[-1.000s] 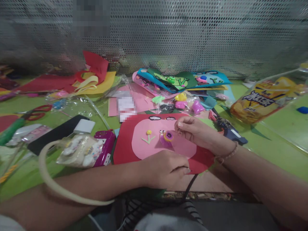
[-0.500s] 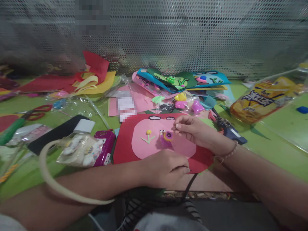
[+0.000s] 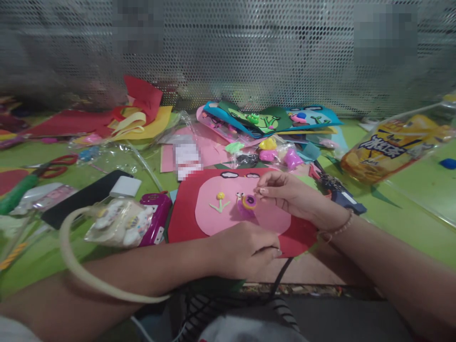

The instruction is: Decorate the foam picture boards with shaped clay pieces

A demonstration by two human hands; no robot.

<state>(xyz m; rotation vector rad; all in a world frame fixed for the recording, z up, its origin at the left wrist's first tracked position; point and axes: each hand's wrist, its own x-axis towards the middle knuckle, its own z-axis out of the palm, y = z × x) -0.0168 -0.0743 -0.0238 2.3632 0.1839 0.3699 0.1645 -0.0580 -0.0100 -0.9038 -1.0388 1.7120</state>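
Note:
A red foam sheet point(image 3: 183, 216) with a pink oval point(image 3: 221, 221) glued on it lies in front of me. On the oval sit a small yellow flower point(image 3: 220, 201) and a purple snail point(image 3: 246, 203). My right hand point(image 3: 288, 194) hovers just right of the snail, fingers curled and pinched together; what they hold, if anything, I cannot make out. My left hand point(image 3: 245, 249) rests closed on the sheet's near edge, pressing it down.
A blue glue gun point(image 3: 338, 192) lies right of the sheet. A snack bag point(image 3: 392, 147) is at far right. Left are a purple case point(image 3: 156, 216), a bag of white pieces point(image 3: 116, 223), scissors point(image 3: 53, 166) and foam scraps. A perforated metal wall stands behind.
My right hand has shifted very slightly beside the snail. The left hand has stayed still.

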